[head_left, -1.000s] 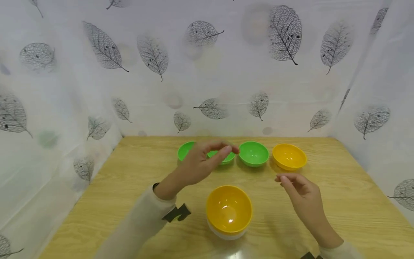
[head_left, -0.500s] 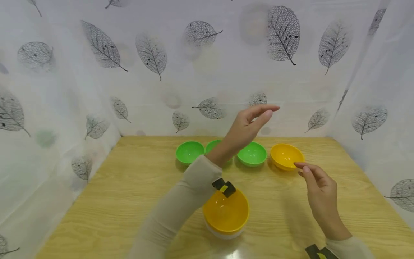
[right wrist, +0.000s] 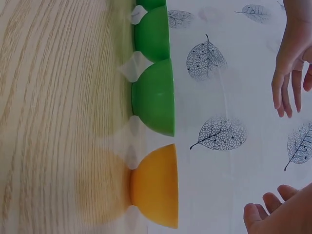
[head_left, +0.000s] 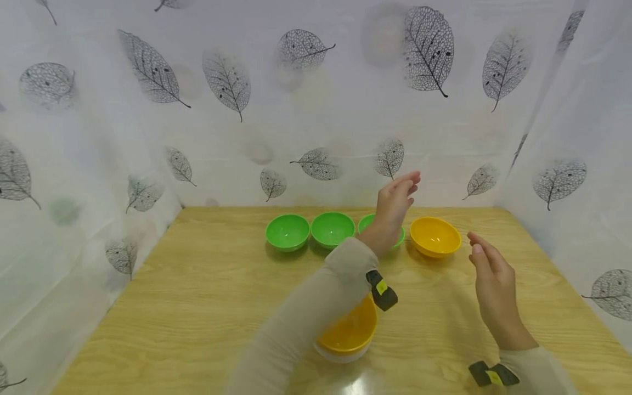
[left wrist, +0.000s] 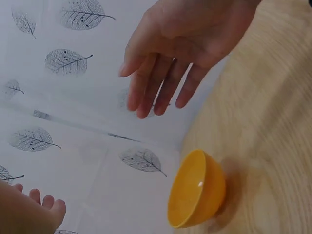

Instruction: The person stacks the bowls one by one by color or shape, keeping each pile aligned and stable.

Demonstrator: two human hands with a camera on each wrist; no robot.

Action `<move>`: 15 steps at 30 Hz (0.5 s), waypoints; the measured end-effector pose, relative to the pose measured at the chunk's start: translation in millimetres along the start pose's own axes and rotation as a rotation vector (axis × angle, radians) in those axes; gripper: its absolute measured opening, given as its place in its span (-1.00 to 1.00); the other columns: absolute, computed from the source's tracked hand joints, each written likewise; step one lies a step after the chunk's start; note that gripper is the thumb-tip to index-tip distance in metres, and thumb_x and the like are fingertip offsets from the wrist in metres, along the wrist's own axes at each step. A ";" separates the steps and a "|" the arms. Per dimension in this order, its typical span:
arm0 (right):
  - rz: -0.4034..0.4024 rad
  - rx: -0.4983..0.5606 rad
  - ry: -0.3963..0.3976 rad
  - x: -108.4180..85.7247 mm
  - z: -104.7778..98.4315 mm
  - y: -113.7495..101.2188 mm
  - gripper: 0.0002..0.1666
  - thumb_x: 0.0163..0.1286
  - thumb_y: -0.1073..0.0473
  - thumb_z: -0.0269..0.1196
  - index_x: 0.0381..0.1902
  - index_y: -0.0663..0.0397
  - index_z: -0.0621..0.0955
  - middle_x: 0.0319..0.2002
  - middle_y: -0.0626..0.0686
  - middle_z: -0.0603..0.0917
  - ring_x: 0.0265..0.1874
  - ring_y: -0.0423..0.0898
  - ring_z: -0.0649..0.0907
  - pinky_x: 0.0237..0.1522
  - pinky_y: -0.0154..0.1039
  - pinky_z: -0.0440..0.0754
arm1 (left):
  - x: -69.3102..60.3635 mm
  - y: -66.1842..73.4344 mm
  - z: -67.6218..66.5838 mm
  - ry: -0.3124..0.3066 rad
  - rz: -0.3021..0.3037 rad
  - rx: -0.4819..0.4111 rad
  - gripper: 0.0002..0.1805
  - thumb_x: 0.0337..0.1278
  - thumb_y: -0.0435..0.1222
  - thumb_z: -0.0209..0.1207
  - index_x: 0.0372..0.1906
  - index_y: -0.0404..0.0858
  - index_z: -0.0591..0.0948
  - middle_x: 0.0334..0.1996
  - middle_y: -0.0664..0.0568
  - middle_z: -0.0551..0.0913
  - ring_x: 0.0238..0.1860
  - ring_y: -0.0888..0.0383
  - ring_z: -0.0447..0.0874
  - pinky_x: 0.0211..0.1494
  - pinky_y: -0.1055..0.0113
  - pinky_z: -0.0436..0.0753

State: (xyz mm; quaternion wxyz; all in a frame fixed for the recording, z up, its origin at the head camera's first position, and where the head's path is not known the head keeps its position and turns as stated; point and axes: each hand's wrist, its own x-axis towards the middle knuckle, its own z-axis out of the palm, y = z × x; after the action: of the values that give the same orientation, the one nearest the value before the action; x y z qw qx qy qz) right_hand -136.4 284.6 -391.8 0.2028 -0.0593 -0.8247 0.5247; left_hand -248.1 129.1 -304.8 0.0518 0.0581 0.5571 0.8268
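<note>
Raised over the back row, my left hand [head_left: 390, 214] has its fingers extended and holds nothing; it covers part of the rightmost green bowl [head_left: 366, 222]. To the right of the back yellow bowl [head_left: 435, 237], my right hand [head_left: 496, 296] hovers with nothing in its fingers. The wrist views show both hands apart from this bowl. Two more green bowls, one at left [head_left: 288, 233] and one in the middle [head_left: 333, 229], stand beside it in the row. Nearer me, another yellow bowl [head_left: 353, 332] sits on or in a white one [head_left: 343, 355], partly hidden by my left sleeve.
All the bowls stand on a wood-grain table [head_left: 212, 296]. A pale curtain with leaf prints [head_left: 316, 120] hangs behind the table and at both sides. Each wrist carries a dark strapped device, as on the left [head_left: 382, 293].
My left hand has moved right and up from over the green bowls, then slightly lower toward the yellow bowl. The right hand has shifted right, its fingers straightening. The bowls keep their places.
</note>
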 end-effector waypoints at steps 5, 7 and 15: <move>0.079 0.037 -0.086 9.8 -3.6 7.6 -0.30 0.56 -0.19 -0.28 0.51 -0.01 0.06 0.50 0.01 0.09 0.33 -0.03 0.32 0.44 0.01 0.15 | 3.9 -23.5 6.3 0.091 -0.125 -0.009 -0.66 0.39 -0.24 -0.06 0.04 -0.25 0.64 -0.03 0.04 0.66 0.10 0.08 0.56 0.31 0.10 0.45; 0.102 0.064 -0.115 14.2 -4.5 11.2 -0.25 0.55 -0.21 -0.31 0.52 0.06 -0.02 0.52 0.06 0.00 0.42 0.11 0.19 0.44 -0.01 0.13 | 3.0 -32.6 8.0 0.099 -0.166 -0.007 -0.61 0.39 -0.18 -0.10 0.05 -0.26 0.63 -0.02 0.02 0.66 0.12 0.05 0.55 0.32 0.10 0.43; 0.192 0.312 -0.130 31.5 -7.5 21.3 -0.13 0.53 -0.21 -0.22 0.50 0.24 -0.16 0.54 0.10 -0.18 0.50 0.02 -0.17 0.48 -0.10 -0.06 | -0.5 -57.0 6.0 0.056 -0.282 0.010 -0.38 0.43 0.07 -0.21 0.30 -0.29 0.41 0.33 -0.09 0.37 0.38 -0.07 0.24 0.44 0.04 0.25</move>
State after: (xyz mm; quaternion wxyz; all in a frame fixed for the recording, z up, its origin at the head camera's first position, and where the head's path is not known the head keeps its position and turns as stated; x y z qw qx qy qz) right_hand -164.6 310.0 -399.4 0.1047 -0.0715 -0.7353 0.6658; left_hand -245.5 155.8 -355.4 0.1516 -0.0435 0.5650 0.8099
